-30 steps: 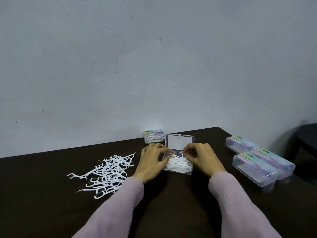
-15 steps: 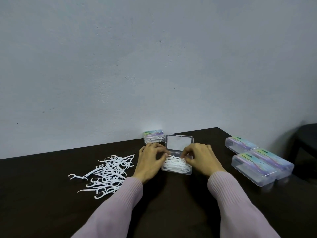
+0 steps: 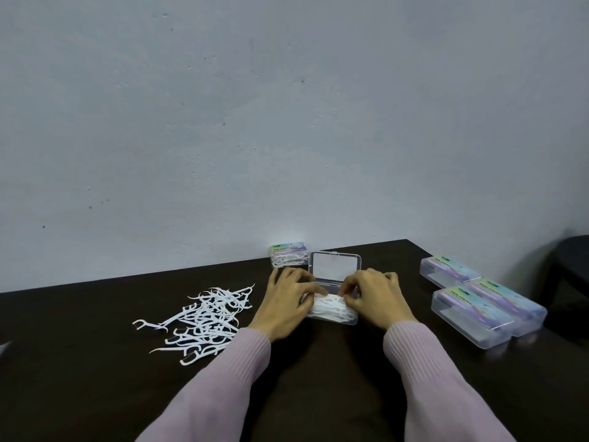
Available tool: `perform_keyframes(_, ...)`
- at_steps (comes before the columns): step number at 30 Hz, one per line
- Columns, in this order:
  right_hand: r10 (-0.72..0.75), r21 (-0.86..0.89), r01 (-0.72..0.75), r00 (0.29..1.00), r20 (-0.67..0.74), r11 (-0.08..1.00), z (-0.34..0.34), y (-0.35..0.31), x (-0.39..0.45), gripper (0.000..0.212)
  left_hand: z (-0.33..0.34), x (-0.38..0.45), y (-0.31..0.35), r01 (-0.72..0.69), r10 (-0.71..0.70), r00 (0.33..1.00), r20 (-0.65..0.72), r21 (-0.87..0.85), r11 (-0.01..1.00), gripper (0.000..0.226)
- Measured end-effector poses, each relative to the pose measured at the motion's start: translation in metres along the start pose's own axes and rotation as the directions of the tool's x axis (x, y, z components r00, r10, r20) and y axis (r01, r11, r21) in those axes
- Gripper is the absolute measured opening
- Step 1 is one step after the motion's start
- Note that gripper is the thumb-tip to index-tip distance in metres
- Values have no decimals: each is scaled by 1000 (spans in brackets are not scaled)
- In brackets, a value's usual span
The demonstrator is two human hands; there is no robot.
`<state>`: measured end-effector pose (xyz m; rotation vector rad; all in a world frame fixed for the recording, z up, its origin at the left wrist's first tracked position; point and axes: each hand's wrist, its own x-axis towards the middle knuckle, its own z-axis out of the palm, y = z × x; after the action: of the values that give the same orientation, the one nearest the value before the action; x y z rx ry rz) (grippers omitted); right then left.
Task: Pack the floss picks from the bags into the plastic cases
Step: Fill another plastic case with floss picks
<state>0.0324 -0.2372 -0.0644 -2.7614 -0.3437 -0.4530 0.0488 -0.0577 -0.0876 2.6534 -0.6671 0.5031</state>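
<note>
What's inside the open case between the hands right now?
The open case holds a bundle of white floss picks lying flat, lid raised behind. The left hand and right hand cover both ends, so the count and how full it is cannot be seen.

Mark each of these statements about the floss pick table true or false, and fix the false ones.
1. The open case between the hands has its lid raised. True.
2. The loose floss picks lie to the right of the right hand. False: they lie left of the left hand.
3. Three closed cases sit at the table's right side. True.
4. The open case is empty. False: white picks fill its base.
5. A filled case stands by the wall. True.
</note>
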Motion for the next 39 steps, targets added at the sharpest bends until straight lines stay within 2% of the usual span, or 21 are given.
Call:
perform_keyframes(2, 9, 7, -9, 1000, -9, 1000, 0, 0, 1, 14, 1, 0, -2, 10, -10, 1000, -26, -3, 1000, 31)
perform_keyframes(7, 1, 7, -1, 1000, 7, 1000, 1, -2, 2, 16, 1, 2, 2, 38, -39, 997, 74, 6, 999, 36)
perform_keyframes(10, -20, 4, 20, 1000, -12, 1000, 1, -2, 3, 17, 0, 2, 3, 27, -27, 999, 45, -1, 1000, 37)
perform_keyframes(14, -91, 85, 91, 996, -5, 992, 2, -8, 3, 16, -2, -3, -1, 56, -57, 998, -8, -66, 996, 32)
perform_keyframes(19, -205, 146, 202, 979, 0, 968, 7, -27, 3, 15, -19, -27, -18, 18, -20, 1000, -12, -130, 991, 30)
perform_keyframes(21, -266, 173, 259, 964, 22, 950, 10, -39, 2, 15, -30, -40, -29, 16, -19, 1000, -21, -134, 991, 30)
perform_keyframes(27, -430, 181, 408, 896, 108, 895, 33, -84, -1, 22, -78, -90, -77, 152, -148, 988, 41, -137, 979, 22)
perform_keyframes(30, -429, 196, 392, 879, 208, 899, 44, -110, 1, 24, -103, -113, -100, 246, -238, 966, 95, -80, 966, 22)
perform_keyframes(34, -372, 130, 348, 859, 352, 928, 52, -130, 4, 51, -117, -134, -114, 326, -315, 926, 210, -22, 945, 38)
perform_keyframes(37, -385, 135, 361, 862, 328, 923, 56, -136, 6, 38, -115, -143, -117, 346, -320, 909, 266, -56, 937, 53)
perform_keyframes(39, -400, 152, 370, 867, 299, 916, 58, -142, 7, 25, -111, -145, -119, 350, -319, 922, 221, -120, 929, 51)
